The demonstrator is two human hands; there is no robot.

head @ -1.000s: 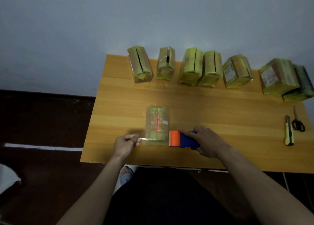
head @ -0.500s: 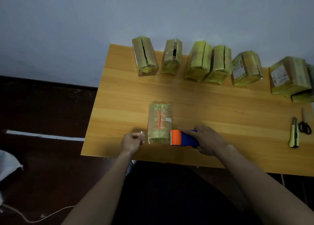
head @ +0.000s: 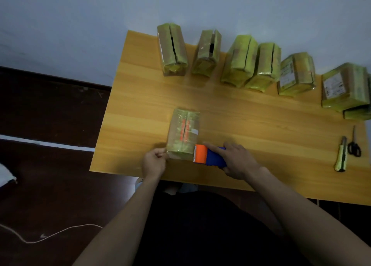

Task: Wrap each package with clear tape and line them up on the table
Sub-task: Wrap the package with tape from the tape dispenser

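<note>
A wooden tabletop (head: 251, 123) seen from above, set against a pale wall. Near its front edge lies a package (head: 183, 132) with orange print on top, its long side running away from the viewer. The left hand (head: 154, 162) sits at the package's near left corner, fingers curled together in a pinching grip, apparently on the free end of clear tape, though the tape itself is too faint to confirm. The right hand (head: 237, 160) has its grip clamped around the blue handle of a tape dispenser (head: 208, 157), index finger extended along the top; the dispenser's orange toothed head touches the package's near right corner. Along the far edge stands a row of wrapped packages (head: 249, 63), some touching, others slightly apart, with a further one (head: 357, 113) partly cut off at the right. Near the right edge a yellow utility knife (head: 341, 154) and black-handled scissors (head: 354, 146) lie side by side. A thin cord (head: 50, 234) trails across the dark floor.
</note>
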